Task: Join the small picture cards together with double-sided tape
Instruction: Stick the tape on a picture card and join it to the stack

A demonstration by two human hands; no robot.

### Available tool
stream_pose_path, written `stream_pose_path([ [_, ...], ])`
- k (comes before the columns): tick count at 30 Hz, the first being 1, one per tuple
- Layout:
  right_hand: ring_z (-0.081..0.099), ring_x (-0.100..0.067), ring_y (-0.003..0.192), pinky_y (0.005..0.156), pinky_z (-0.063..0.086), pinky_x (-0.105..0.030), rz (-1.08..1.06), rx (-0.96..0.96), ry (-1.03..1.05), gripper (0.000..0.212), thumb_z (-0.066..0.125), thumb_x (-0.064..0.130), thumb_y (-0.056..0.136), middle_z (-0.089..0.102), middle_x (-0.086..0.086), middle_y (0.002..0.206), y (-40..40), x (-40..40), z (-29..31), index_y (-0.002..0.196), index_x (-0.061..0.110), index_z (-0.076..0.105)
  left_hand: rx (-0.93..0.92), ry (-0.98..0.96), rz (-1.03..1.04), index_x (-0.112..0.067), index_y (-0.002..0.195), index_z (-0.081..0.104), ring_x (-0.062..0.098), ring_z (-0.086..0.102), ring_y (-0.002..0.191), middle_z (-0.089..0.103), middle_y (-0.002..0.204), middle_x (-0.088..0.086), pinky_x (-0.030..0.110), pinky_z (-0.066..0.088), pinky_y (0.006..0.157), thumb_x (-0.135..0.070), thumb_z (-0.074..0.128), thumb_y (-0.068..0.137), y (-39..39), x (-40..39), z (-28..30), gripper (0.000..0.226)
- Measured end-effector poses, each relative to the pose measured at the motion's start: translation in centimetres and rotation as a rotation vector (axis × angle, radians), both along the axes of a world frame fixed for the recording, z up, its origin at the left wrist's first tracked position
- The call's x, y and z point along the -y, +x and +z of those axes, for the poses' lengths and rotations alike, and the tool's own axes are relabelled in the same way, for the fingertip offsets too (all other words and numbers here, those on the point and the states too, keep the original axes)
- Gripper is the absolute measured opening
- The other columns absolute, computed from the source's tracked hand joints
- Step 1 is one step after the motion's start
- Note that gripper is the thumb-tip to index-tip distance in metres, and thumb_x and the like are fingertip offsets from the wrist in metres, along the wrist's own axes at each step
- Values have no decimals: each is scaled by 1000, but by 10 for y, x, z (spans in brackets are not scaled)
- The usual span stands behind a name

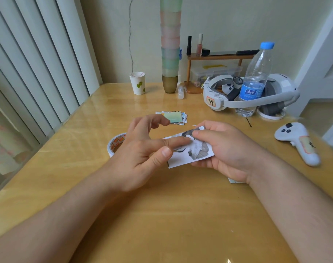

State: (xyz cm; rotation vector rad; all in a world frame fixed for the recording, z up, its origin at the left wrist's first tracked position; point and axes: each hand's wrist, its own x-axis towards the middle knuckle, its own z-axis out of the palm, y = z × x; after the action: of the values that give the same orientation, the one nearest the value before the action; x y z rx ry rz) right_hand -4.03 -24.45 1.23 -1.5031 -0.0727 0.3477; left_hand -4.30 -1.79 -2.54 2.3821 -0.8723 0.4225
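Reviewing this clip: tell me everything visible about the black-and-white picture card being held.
The picture card is a thin paper rectangle, white with a grey-black feathery print. It is held above the wooden table, tilted, its far end higher. The right hand grips its right side, thumb on top. The left hand lays its forefinger on the card's face, thumb at the near-left edge. A small white tab juts from the top corner.

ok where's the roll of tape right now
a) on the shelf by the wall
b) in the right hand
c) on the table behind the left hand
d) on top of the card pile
c, the roll of tape lies on the table, partly hidden behind the left hand.
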Motion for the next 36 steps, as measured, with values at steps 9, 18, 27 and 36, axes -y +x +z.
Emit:
stream_pose_path([
  [9, 72, -34, 91, 86, 57, -49, -54, -71, 128, 14, 54, 8, 103, 73, -23, 104, 1, 2, 1, 95, 7, 66, 396, 336, 53, -50, 141, 60, 37, 42, 126, 51, 146, 11, 54, 36, 108, -71, 26, 102, 4, -1, 15, 56],
  [18, 74, -28, 103, 80, 63, -33, 179, -85, 323, 39, 61, 4, 86, 74, -19, 120, 2, 8, 0, 125, 4, 65, 407, 332, 102, -55, 146, 50, 42, 42, 125, 51, 142, 12, 58, 36, 108, -75, 27, 99, 6, -4, 20, 56],
  [27, 75, -27, 93, 79, 63, -39, 119, -63, 210, 40, 65, -3, 85, 75, -17, 109, 1, 7, 1, 124, 4, 64, 383, 257, 47, -50, 141, 57, 40, 45, 123, 54, 138, 13, 57, 36, 106, -71, 28, 101, 3, -5, 16, 54],
  [36, 73, -25, 86, 66, 61, -32, 42, -47, 223, 29, 60, -7, 94, 74, -14, 99, -3, 2, 4, 119, 6, 67, -284, -391, -91, -41, 136, 68, 25, 37, 142, 49, 132, 1, 55, 25, 124, -79, 25, 98, -4, 11, -4, 69],
])
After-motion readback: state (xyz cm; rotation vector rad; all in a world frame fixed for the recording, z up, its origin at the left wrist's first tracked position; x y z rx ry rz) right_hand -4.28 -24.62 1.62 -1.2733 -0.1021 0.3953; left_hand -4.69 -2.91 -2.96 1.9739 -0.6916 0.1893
